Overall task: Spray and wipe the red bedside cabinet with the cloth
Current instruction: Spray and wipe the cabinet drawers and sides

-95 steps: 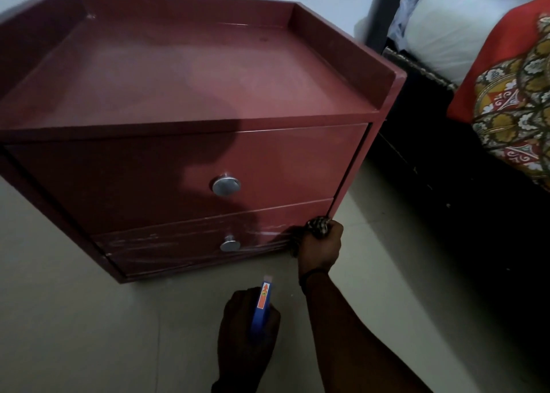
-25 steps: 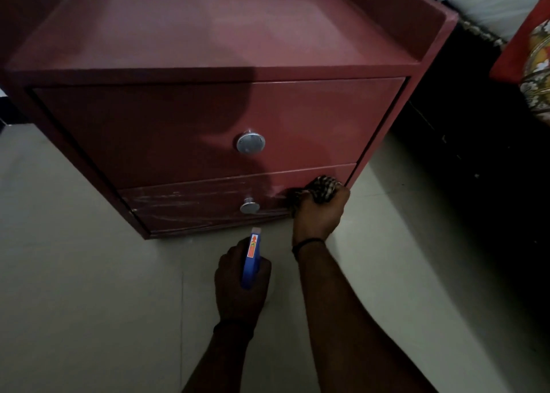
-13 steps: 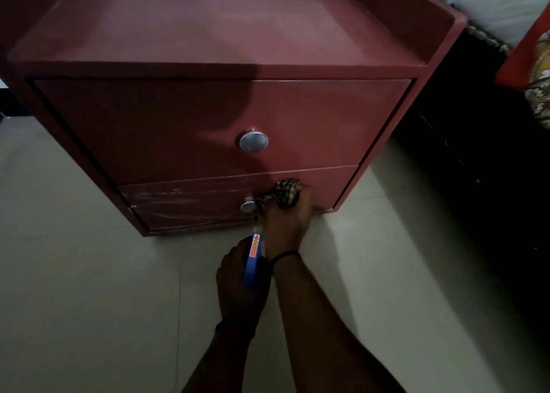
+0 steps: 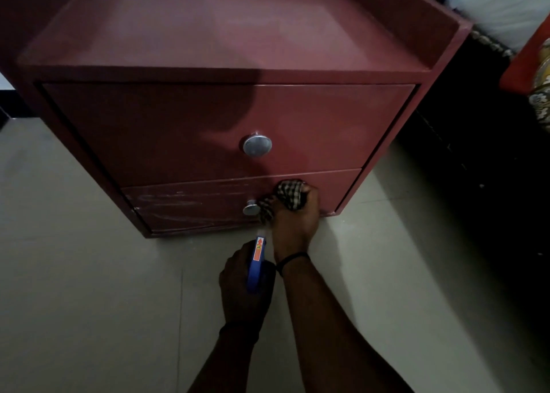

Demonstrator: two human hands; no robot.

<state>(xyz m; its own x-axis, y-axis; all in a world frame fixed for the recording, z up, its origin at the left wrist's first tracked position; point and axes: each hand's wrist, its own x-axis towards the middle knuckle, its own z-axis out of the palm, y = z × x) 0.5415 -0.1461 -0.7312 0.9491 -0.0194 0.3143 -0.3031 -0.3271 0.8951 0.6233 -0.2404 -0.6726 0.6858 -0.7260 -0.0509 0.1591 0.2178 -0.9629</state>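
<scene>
The red bedside cabinet [image 4: 312, 118] stands on the floor with two drawers, each with a round metal knob. My right hand [image 4: 293, 223] grips a bunched checked cloth [image 4: 290, 194] and presses it on the lower drawer front, just right of the lower knob [image 4: 251, 208]. Whitish streaks mark the lower drawer [image 4: 178, 205] to the left. My left hand [image 4: 244, 285] holds a blue spray bottle [image 4: 256, 266] low above the floor, its nozzle toward the cabinet, close beside my right wrist.
Pale floor tiles [image 4: 89, 303] spread in front and to the left. A dark bed frame [image 4: 476, 169] stands close on the right, with a white pillow [image 4: 500, 5] and a red patterned cover [image 4: 535, 65] on it.
My right hand has slid the cloth leftward along the lower drawer, from its right end to beside the knob. The left hand with the bottle has stayed nearly still.
</scene>
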